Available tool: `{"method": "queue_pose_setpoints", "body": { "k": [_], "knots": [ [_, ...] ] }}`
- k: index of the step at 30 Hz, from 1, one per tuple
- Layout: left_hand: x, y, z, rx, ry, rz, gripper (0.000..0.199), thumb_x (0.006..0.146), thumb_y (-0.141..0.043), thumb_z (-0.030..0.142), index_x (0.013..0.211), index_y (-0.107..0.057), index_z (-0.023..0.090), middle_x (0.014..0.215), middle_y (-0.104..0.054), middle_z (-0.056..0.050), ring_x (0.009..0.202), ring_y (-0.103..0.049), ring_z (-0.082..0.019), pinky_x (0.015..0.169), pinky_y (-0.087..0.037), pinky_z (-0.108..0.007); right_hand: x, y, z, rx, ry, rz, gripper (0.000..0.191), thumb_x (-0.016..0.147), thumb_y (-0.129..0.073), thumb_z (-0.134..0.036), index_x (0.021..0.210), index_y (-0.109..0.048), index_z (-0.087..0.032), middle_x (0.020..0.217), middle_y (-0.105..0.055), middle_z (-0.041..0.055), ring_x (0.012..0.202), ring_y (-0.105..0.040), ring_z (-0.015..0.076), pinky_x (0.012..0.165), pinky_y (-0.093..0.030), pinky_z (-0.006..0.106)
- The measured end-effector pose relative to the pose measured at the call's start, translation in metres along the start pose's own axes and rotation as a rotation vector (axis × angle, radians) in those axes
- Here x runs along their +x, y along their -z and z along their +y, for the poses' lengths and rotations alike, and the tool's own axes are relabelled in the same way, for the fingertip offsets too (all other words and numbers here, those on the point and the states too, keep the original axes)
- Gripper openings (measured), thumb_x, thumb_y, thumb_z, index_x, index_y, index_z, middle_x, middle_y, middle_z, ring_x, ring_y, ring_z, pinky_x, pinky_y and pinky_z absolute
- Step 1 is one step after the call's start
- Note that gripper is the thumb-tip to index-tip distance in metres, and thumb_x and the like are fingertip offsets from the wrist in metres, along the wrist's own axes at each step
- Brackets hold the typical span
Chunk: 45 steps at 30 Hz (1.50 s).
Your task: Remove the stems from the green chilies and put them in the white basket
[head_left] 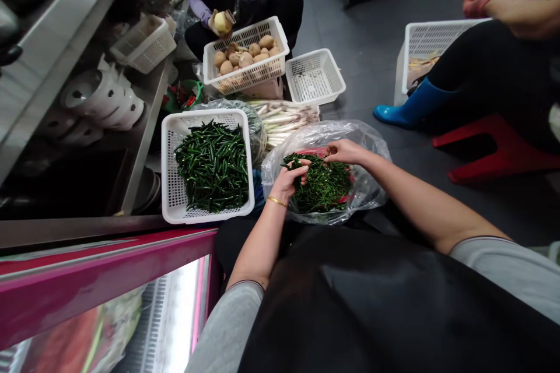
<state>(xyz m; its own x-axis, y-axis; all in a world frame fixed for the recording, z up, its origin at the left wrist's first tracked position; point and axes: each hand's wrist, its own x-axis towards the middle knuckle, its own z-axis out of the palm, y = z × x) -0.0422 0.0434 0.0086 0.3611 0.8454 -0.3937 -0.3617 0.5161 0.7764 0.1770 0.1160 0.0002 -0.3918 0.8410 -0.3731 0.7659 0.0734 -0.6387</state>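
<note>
Over a clear plastic bag (371, 140), my left hand (286, 182) is closed around a few dark green chili peppers (290, 161). A gold bracelet circles that wrist. My right hand (347, 152) is just to the right, thumb and fingertips pinched together; whatever is between them is too small to make out. Beneath both hands, a heap of thin green stems (326, 186) lies in the bag, with something red showing under it. To the left, a white perforated basket (170, 186) holds a large pile of dark green chili peppers (214, 169).
White-green stalks (284, 119) lie beyond the bag. Farther off, a co-worker holds a peeled potato (222, 23) over a basket of potatoes (245, 59), beside another white basket (315, 78). At right sits a person in blue boots (415, 105) on a red stool (494, 145). Metal shelving (149, 128) stands left.
</note>
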Motion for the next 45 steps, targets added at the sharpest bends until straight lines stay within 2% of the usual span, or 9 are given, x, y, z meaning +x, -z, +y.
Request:
{"method": "queue_pose_setpoints", "body": {
  "k": [3,6,13,19,25,32,36,39,45],
  "knots": [
    [0.015,-0.015,-0.009,0.061,0.053,0.05,0.043,0.056,-0.085,0.036,0.084,-0.063,0.012,0.051,-0.046,0.007,0.042,-0.039,-0.004,0.042,-0.026,-0.021,-0.012,-0.005,-0.007,0.437,0.09,0.032,0.038,0.07,-0.067,-0.049,0.091,-0.066,-0.016,0.073,-0.066,0.0006,0.063,-0.055,0.0127,0.058,-0.042,0.024],
    [0.021,-0.022,-0.013,0.113,0.029,0.088,0.041,0.055,-0.085,0.038,0.07,-0.056,0.014,0.049,-0.044,0.006,0.041,-0.037,-0.005,0.042,-0.025,-0.023,-0.014,-0.018,-0.004,0.535,0.12,0.053,0.049,0.077,-0.061,-0.056,0.104,-0.066,-0.015,0.07,-0.063,-0.0002,0.055,-0.05,0.011,0.054,-0.04,0.024],
    [0.004,0.0,0.001,0.108,0.04,0.11,0.026,0.056,-0.074,0.027,0.074,-0.061,0.012,0.071,-0.066,-0.005,0.056,-0.056,-0.011,0.044,-0.034,-0.021,0.015,-0.036,0.026,-0.501,0.049,0.071,0.032,0.089,-0.053,-0.033,0.113,-0.071,-0.023,0.112,-0.064,0.0118,0.088,-0.061,0.0202,0.07,-0.043,0.028],
    [0.017,0.001,0.001,0.246,-0.063,0.208,0.027,0.06,-0.071,0.026,0.083,-0.068,0.013,0.056,-0.056,0.003,0.045,-0.042,-0.007,0.045,-0.031,-0.022,-0.002,-0.005,0.007,-0.621,0.168,0.011,0.031,0.09,-0.05,-0.038,0.109,-0.071,-0.025,0.106,-0.065,0.0083,0.085,-0.061,0.0193,0.067,-0.04,0.026],
    [0.042,-0.021,-0.006,0.653,-0.284,0.133,0.016,0.058,-0.077,0.018,0.073,-0.07,0.015,0.068,-0.065,0.001,0.065,-0.054,-0.013,0.069,-0.041,-0.025,-0.027,0.014,-0.028,-0.332,0.231,0.201,0.027,0.087,-0.051,-0.035,0.091,-0.072,-0.018,0.089,-0.07,0.0077,0.079,-0.06,0.018,0.07,-0.042,0.026],
    [0.012,-0.012,0.015,0.597,-0.21,-0.028,0.021,0.058,-0.078,0.022,0.077,-0.072,0.016,0.075,-0.067,-0.002,0.068,-0.056,-0.013,0.067,-0.042,-0.025,-0.016,-0.002,0.01,0.358,0.234,-0.198,0.045,0.083,-0.056,-0.054,0.098,-0.071,-0.015,0.064,-0.062,0.0024,0.054,-0.053,0.014,0.058,-0.046,0.028],
    [-0.003,0.003,0.027,0.201,-0.136,0.124,0.024,0.06,-0.075,0.032,0.073,-0.065,0.015,0.071,-0.064,-0.003,0.054,-0.048,-0.009,0.049,-0.034,-0.023,0.009,-0.034,0.008,-0.133,0.196,-0.006,0.039,0.085,-0.06,-0.042,0.116,-0.068,-0.021,0.108,-0.066,0.011,0.091,-0.061,0.0216,0.082,-0.047,0.035],
    [-0.008,0.013,0.03,0.074,-0.093,0.121,0.022,0.059,-0.072,0.03,0.067,-0.059,0.015,0.072,-0.066,-0.007,0.057,-0.053,-0.011,0.044,-0.032,-0.021,0.017,-0.051,0.007,-0.49,0.285,-0.016,0.039,0.083,-0.063,-0.035,0.12,-0.067,-0.023,0.126,-0.057,0.0131,0.111,-0.054,0.0265,0.093,-0.042,0.037],
    [-0.007,0.024,0.024,0.038,-0.008,0.099,0.021,0.059,-0.069,0.027,0.071,-0.058,0.015,0.063,-0.065,-0.005,0.049,-0.053,-0.009,0.04,-0.029,-0.019,-0.007,-0.014,0.057,-0.714,0.286,-0.148,0.034,0.083,-0.062,-0.035,0.114,-0.07,-0.025,0.118,-0.06,0.0127,0.104,-0.055,0.0275,0.086,-0.04,0.036]
  ]
}}
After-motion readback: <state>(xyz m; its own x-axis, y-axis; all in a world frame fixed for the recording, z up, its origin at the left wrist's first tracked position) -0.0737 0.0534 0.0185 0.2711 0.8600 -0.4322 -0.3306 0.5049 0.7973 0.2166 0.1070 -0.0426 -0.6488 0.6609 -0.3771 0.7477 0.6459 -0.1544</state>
